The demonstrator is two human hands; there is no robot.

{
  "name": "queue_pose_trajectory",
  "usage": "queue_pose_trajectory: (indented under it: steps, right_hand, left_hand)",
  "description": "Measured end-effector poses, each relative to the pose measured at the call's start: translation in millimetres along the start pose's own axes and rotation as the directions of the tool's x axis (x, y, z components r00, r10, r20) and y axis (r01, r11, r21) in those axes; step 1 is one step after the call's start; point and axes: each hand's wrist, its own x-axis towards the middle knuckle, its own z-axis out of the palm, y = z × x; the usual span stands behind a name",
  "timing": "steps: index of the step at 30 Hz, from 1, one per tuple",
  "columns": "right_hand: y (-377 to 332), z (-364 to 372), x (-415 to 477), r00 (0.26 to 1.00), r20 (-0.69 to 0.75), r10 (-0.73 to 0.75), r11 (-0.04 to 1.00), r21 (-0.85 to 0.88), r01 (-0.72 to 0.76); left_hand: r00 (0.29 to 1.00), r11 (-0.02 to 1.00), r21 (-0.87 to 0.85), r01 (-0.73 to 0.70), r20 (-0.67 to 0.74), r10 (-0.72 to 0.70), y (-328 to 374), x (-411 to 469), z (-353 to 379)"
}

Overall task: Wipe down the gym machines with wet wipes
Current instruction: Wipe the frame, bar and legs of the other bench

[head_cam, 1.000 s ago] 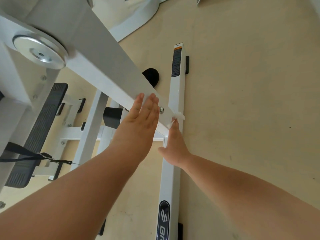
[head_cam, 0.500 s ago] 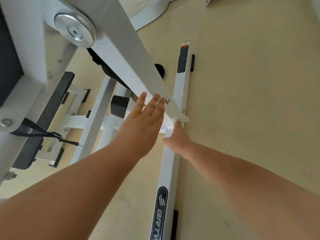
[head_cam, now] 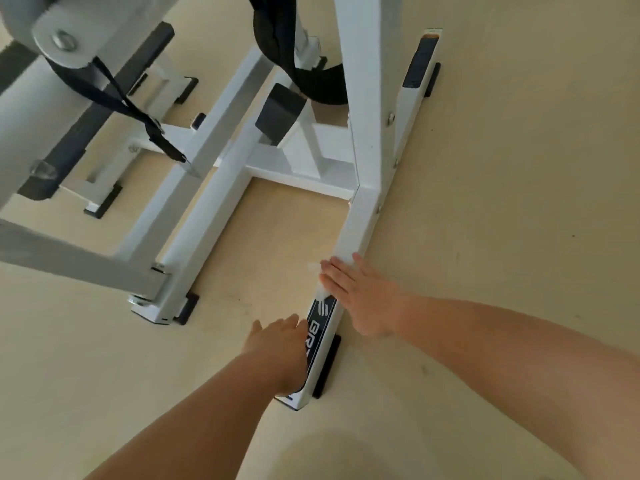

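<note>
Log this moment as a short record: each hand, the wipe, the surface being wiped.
Right hand: flat, fingers straight, pressing the wipe onto the rail.
White wet wipe: mostly hidden under the right fingers; an edge shows at the fingertips.
Left hand: fingers relaxed, at the rail's near end beside the black logo label; contact unclear.
White metal floor rail: lies on the beige floor.

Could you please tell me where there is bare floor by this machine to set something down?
Open floor right of the base rail; a smaller patch between that rail, the crossbar and the inner tube. Crowded at left, around the strap.
</note>
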Motion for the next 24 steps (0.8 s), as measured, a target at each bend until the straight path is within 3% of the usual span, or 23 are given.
queue_pose_trajectory:
  steps: [5,7,10,13,16,19,24]
  right_hand:
    - [-27,4,-25,0.982,0.070,-0.177,0.965,-0.186,0.187]
    - [-5,-5,-15,0.993,0.066,-0.099,0.969,-0.220,0.111]
    - [8,-15,-11,0.990,0.077,0.118,0.987,-0.118,-0.108]
    - [-26,0,-21,0.996,0.092,-0.015,0.995,-0.099,0.024]
    - [-75,19,-36,0.979,0.079,-0.190,0.972,-0.125,0.199]
    - [-105,25,-42,0.935,0.088,-0.344,0.910,-0.212,0.355]
    - [-116,29,-43,0.897,0.050,-0.439,0.850,-0.301,0.433]
  left_hand:
    - [0.999,0.978,-0.206,-0.038,0.024,0.044,1,-4,38]
    - [0.999,0.964,-0.262,-0.046,0.004,0.049,0,-7,47]
    - [0.996,0.935,-0.343,-0.091,-0.032,0.085,-8,-14,62]
    - [0.991,0.870,-0.478,-0.121,-0.113,0.076,-24,-13,72]
    - [0.982,0.806,-0.591,-0.029,-0.168,-0.088,-43,-10,83]
    - [0.975,0.788,-0.615,0.025,-0.158,-0.154,-59,-5,99]
    - [0.969,0.706,-0.708,0.003,-0.173,-0.178,-70,2,103]
